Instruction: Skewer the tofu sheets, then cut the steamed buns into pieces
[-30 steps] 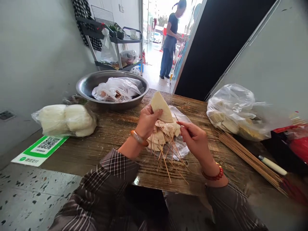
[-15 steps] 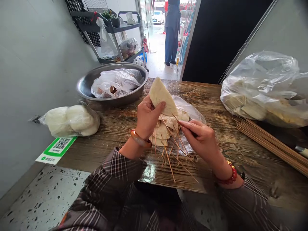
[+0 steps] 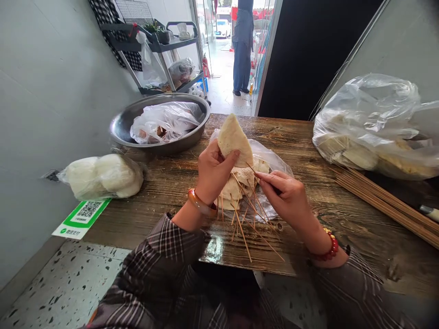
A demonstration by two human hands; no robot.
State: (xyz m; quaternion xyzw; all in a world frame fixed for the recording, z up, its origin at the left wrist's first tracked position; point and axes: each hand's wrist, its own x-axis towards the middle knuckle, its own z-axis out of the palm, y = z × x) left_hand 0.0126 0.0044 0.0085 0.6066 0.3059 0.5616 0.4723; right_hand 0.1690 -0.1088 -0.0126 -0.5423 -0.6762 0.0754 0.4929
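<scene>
Thin wooden skewer now closer against pale triangular slice

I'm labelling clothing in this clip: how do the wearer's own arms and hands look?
Loose, dark plaid fabric sleeves with thin pale lines stop short of the wrists. The left hand has a smooth, rounded, amber-orange bangle at its wrist; the right hand has a red beaded bracelet with gold-coloured accents. Neither wears a glove.

Small shop: QR payment card
</scene>
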